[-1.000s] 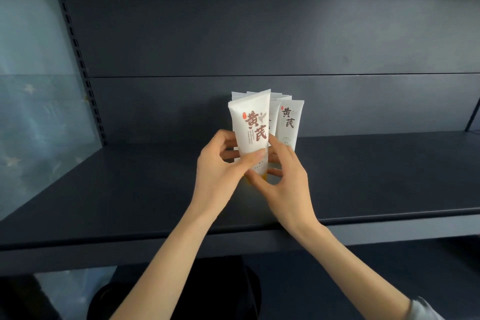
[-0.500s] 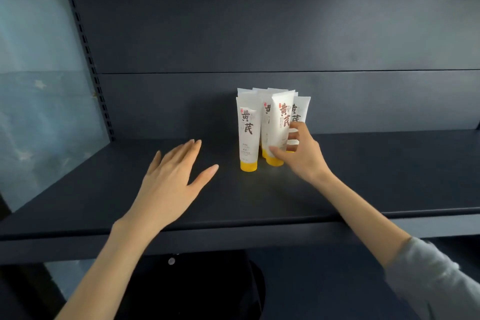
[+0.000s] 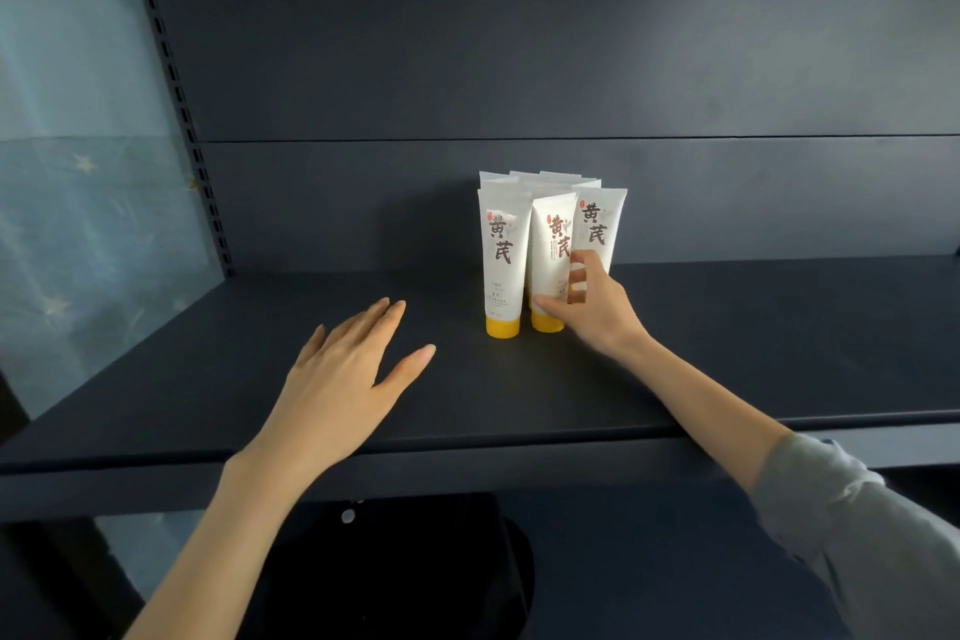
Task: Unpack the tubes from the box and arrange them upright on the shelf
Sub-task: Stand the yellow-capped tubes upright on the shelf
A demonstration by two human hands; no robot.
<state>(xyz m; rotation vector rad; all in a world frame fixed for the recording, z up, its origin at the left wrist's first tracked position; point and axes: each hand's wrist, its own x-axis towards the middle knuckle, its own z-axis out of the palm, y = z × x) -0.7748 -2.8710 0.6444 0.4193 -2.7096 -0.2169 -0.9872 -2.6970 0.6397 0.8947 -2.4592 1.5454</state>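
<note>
**Tubes standing on shelf; right hand on one**

My right hand (image 3: pixel 595 309) pinches the middle front tube (image 3: pixel 548 270) near its cap. The tubes (image 3: pixel 501 244) stand clustered upright, yellow caps down, mid-shelf (image 3: pixel 753 343). My left hand (image 3: pixel 343 374) is spread flat, holding nothing, left of them.

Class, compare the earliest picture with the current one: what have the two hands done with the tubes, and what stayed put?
The left hand released its grip and drew back leftward, now open over the shelf. The right hand now pinches the middle front tube, which stands on its yellow cap. The rear tubes stayed upright in place.
</note>
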